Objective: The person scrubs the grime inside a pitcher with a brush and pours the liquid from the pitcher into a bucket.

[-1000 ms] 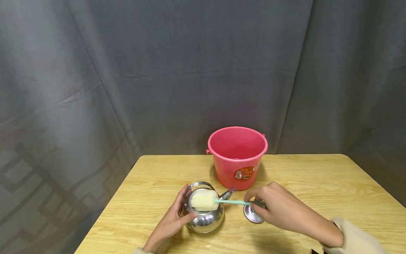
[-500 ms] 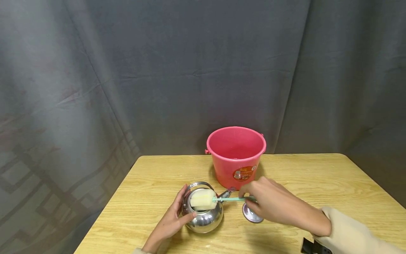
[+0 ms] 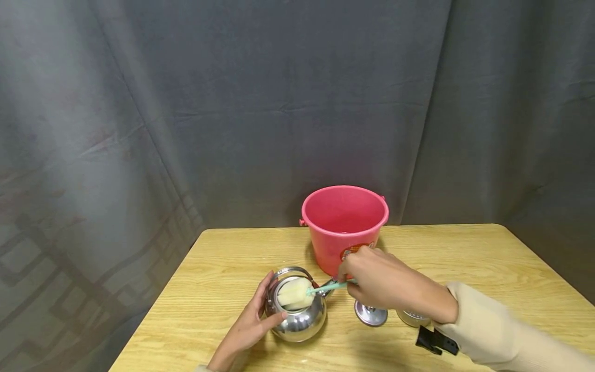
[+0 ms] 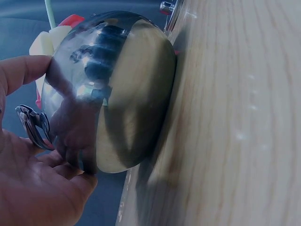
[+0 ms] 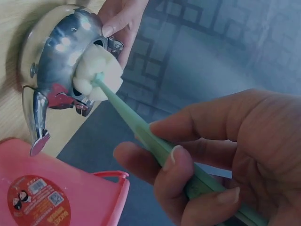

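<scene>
A shiny steel kettle (image 3: 299, 325) stands on the wooden table, its top uncovered and its spout toward the bucket. My left hand (image 3: 251, 319) grips it from the left, thumb near the opening's rim and fingers on the far side. With my right hand (image 3: 378, 279) I hold a sponge brush by its green handle (image 5: 141, 134). The brush's pale sponge head (image 5: 99, 70) sits partly inside the kettle's mouth, tilted; its lower end is hidden. The kettle's arched handle (image 3: 293, 269) leans to the back.
A pink bucket (image 3: 318, 248) with a red label stands behind the kettle. Right of the kettle lies a round metal lid (image 3: 370, 316). Beside it, partly under my right forearm, is a metal piece with small holes (image 3: 412, 318). A grey curtain (image 3: 288, 113) hangs behind the table.
My right hand has moved left toward the kettle, and the sponge head has gone lower into its mouth. The holed metal piece has come into view. The left hand stays put.
</scene>
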`<move>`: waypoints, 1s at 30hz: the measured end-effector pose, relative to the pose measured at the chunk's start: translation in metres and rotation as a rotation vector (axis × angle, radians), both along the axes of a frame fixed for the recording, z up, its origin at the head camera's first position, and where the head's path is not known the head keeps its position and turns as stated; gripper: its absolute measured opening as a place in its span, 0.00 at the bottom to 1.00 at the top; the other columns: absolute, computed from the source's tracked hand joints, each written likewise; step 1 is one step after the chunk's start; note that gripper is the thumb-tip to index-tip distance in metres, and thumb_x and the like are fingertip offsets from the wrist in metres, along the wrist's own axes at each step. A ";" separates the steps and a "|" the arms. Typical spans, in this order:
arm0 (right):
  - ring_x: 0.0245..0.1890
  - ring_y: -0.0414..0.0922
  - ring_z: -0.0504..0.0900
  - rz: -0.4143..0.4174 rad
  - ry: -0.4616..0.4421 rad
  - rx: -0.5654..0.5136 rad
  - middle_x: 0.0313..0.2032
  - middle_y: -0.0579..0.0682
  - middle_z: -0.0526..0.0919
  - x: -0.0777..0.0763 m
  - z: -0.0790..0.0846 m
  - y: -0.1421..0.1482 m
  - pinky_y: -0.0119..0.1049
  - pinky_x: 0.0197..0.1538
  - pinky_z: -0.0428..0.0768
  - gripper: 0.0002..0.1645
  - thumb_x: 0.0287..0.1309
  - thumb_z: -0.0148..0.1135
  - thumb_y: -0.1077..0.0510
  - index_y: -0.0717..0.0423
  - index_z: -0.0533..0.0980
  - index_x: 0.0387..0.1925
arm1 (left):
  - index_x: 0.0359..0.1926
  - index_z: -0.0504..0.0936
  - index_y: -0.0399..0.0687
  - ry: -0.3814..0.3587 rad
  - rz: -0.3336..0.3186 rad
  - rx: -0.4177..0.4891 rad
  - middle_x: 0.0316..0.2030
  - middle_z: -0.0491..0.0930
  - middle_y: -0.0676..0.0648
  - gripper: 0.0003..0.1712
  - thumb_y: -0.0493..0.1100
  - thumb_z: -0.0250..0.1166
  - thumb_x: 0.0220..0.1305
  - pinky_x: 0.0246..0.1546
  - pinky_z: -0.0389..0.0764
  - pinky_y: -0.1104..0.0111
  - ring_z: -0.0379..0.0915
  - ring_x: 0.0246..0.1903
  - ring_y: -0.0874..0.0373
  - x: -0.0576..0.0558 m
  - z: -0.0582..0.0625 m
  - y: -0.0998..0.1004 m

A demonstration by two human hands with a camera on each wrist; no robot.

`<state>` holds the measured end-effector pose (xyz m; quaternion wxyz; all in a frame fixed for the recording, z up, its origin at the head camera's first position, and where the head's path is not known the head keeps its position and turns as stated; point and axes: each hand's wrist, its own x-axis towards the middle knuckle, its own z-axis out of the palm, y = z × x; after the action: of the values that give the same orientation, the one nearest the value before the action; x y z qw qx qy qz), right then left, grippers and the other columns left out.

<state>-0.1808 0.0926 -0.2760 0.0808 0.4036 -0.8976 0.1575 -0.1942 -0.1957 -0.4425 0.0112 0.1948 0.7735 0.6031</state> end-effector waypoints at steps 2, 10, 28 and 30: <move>0.18 0.32 0.69 0.002 -0.002 0.001 0.22 0.37 0.78 -0.001 -0.001 -0.003 0.26 0.22 0.73 0.12 0.43 0.67 0.71 0.52 0.85 0.26 | 0.76 0.41 0.41 -0.005 -0.003 0.002 0.72 0.51 0.34 0.55 0.39 0.69 0.58 0.67 0.44 0.46 0.41 0.71 0.40 0.000 0.000 0.000; 0.19 0.35 0.71 -0.054 0.022 0.033 0.19 0.36 0.78 -0.001 -0.006 -0.012 0.29 0.20 0.72 0.11 0.43 0.66 0.70 0.51 0.84 0.24 | 0.76 0.42 0.41 -0.009 -0.004 0.007 0.72 0.51 0.35 0.55 0.39 0.69 0.59 0.67 0.44 0.48 0.41 0.71 0.41 0.000 0.000 -0.001; 0.18 0.41 0.66 -0.099 0.081 0.067 0.12 0.37 0.66 -0.007 -0.019 -0.032 0.32 0.18 0.69 0.17 0.41 0.65 0.72 0.48 0.74 0.13 | 0.76 0.43 0.42 -0.009 0.007 -0.009 0.72 0.53 0.37 0.56 0.39 0.70 0.57 0.64 0.49 0.75 0.43 0.71 0.43 -0.001 0.001 0.000; 0.18 0.41 0.66 -0.103 0.080 0.065 0.12 0.37 0.66 -0.008 -0.020 -0.032 0.32 0.18 0.69 0.17 0.40 0.64 0.72 0.48 0.74 0.13 | 0.76 0.43 0.42 -0.007 0.007 -0.009 0.72 0.53 0.37 0.56 0.39 0.70 0.57 0.64 0.49 0.75 0.44 0.71 0.43 -0.001 0.000 0.000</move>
<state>-0.1889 0.0605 -0.2964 0.1116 0.3651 -0.9180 0.1076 -0.1948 -0.1953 -0.4420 0.0127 0.1900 0.7767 0.6004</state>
